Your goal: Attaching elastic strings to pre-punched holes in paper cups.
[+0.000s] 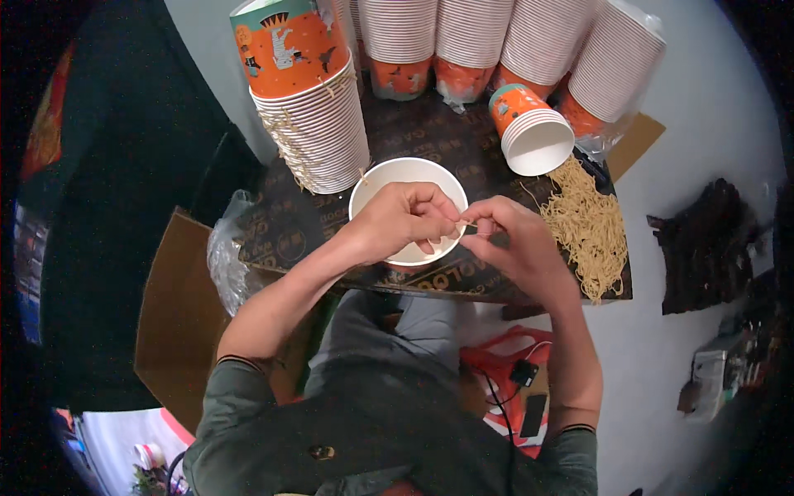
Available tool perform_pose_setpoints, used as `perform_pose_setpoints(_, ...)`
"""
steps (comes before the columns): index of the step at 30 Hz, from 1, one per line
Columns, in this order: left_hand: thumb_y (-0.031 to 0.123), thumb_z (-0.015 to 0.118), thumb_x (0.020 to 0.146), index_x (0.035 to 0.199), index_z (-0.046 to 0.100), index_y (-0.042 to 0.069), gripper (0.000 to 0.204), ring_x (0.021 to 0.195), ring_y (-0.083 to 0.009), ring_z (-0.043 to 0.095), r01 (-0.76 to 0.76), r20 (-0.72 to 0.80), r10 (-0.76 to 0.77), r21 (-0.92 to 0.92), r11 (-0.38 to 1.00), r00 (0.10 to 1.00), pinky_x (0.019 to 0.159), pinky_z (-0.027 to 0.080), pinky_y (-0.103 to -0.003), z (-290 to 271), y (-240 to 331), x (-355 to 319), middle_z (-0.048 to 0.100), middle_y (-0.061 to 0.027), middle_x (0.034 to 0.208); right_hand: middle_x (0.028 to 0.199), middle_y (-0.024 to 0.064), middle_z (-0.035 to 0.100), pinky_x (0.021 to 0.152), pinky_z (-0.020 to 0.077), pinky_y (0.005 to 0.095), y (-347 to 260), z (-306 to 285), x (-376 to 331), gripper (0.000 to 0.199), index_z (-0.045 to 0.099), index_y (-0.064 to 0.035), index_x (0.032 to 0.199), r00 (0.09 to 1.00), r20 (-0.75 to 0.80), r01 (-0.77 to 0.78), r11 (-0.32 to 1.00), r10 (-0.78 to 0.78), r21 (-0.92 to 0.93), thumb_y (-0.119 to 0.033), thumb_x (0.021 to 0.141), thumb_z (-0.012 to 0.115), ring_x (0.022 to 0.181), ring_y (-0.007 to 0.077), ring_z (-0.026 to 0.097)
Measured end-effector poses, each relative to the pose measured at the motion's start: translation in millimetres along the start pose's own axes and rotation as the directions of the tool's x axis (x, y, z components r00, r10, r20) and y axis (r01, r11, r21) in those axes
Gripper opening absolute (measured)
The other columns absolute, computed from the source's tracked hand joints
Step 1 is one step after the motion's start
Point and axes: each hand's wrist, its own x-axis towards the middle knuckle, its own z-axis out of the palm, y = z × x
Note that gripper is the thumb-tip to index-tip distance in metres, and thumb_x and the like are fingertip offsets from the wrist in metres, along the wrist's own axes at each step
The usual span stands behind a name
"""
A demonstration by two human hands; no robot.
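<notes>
Fingers of the left hand [405,217] curl into a narrow pinch, thumb against fingertips, on a short tan strand [469,224]. The right hand [517,244] meets it from 3 o'clock, index finger and thumb bent with a small gap between their tips; the strand reaches to these fingers, but whether they grip it firmly I cannot tell. Both hands are above a white paper bowl [376,182], the strand over its rim at about 3 o'clock.

Taking that bowl as the clock's centre, the near edge of the dark printed table [302,227] runs close by at 6, with the person's lap below. Bare tabletop shows at 8 to 9 and again from 12 to 1.

A loose heap of tan strands [587,227] spreads at 3, right up to the table's corner and just beyond the right hand. At 2, a few nested orange bowls [542,140] lie tipped, mouths toward the person. A tall bowl stack [310,116], strands clinging to its rims, blocks 10 to 11. Plastic-wrapped stacks [467,41] wall off 12 to 2. Clear plastic [227,256] hangs at the table's edge near 8 to 9, beside cardboard [186,306].
</notes>
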Motion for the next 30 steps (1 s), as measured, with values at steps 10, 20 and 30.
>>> perform_pose_setpoints(10,0.009,0.075,0.101,0.118,0.076,-0.003,0.021,0.089,-0.0103,0.074,0.049,0.05,-0.049,0.0,0.999,0.998,0.071,0.064,-0.027,4.0,3.6,1.8,0.08,-0.0064,0.103,0.102,0.0109,0.067,0.083,0.058,0.042,4.2,-23.4,5.0,0.014,0.072,-0.0073,0.102,0.951,0.067,0.28,0.75,-0.301,-0.599,-0.005,0.089,0.076,0.096,0.0312,0.068)
perform_pose_setpoints(20,0.012,0.074,0.104,0.124,0.074,0.0,0.024,0.083,-0.0116,0.071,0.143,-0.048,-0.15,-0.134,0.981,0.987,0.067,0.065,-0.029,8.8,9.0,6.8,0.077,-0.0059,0.106,0.095,0.0082,0.07,0.075,0.0573,0.0359,5.7,-13.8,2.1,0.016,0.081,-0.005,0.107,0.943,-0.21,0.204,0.946,-0.259,-0.25,-0.002,0.091,0.079,0.085,0.024,0.07)
perform_pose_setpoints(30,0.011,0.075,0.101,0.126,0.075,-0.001,0.027,0.084,-0.0108,0.07,0.139,-0.033,-0.149,-0.204,0.969,0.988,0.071,0.066,-0.029,14.8,9.1,7.4,0.077,-0.0072,0.107,0.096,0.0085,0.076,0.077,0.0565,0.0307,7.4,-8.7,5.4,0.016,0.081,-0.0007,0.112,0.962,-0.271,0.061,0.996,-0.04,0.07,-0.004,0.098,0.073,0.086,0.0174,0.072)
